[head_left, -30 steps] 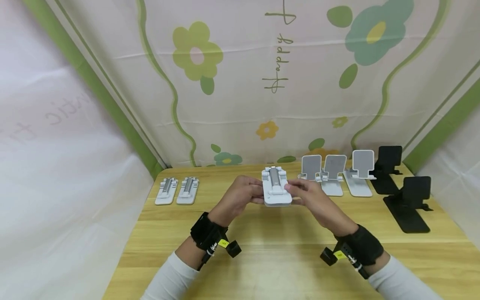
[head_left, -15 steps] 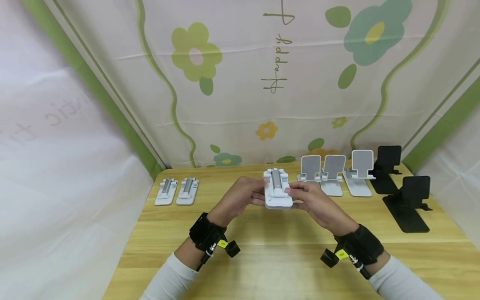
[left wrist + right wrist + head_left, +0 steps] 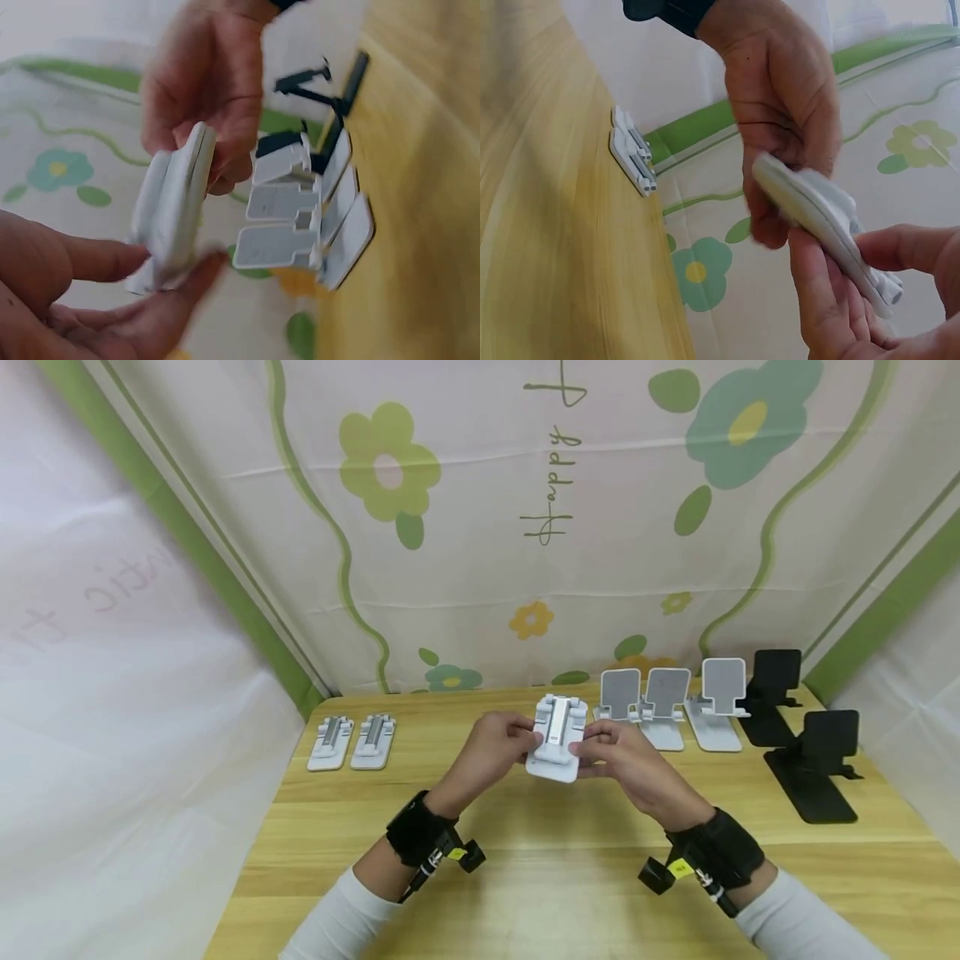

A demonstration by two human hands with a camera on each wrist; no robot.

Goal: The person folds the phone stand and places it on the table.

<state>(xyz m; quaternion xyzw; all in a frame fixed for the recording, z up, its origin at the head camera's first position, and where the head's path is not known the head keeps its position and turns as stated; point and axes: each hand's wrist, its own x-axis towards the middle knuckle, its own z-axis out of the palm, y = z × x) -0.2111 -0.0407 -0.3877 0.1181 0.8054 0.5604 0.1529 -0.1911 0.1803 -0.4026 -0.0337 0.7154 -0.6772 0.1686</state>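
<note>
A folded white phone stand (image 3: 557, 739) with a grey strip down its middle is held above the table between both hands. My left hand (image 3: 495, 750) holds its left edge, thumb on the front face; in the left wrist view the fingers (image 3: 176, 307) are blurred. From the other side my right hand (image 3: 626, 760) pinches the right edge. The right wrist view has the right thumb (image 3: 900, 246) on one face and the fingers behind the other. Seen there edge-on, the stand (image 3: 817, 217) is flat and folded.
Two folded white stands (image 3: 330, 743) lie at the table's back left. Three unfolded white stands (image 3: 722, 693) with grey pads stand at the back right, beside two unfolded black stands (image 3: 825, 760). A flowered curtain (image 3: 465, 527) rises behind the wooden table (image 3: 525, 893).
The held stand has shifted slightly right and tilted, showing more of its front face. My left thumb now shows on its front edge. The stands on the table have not moved.
</note>
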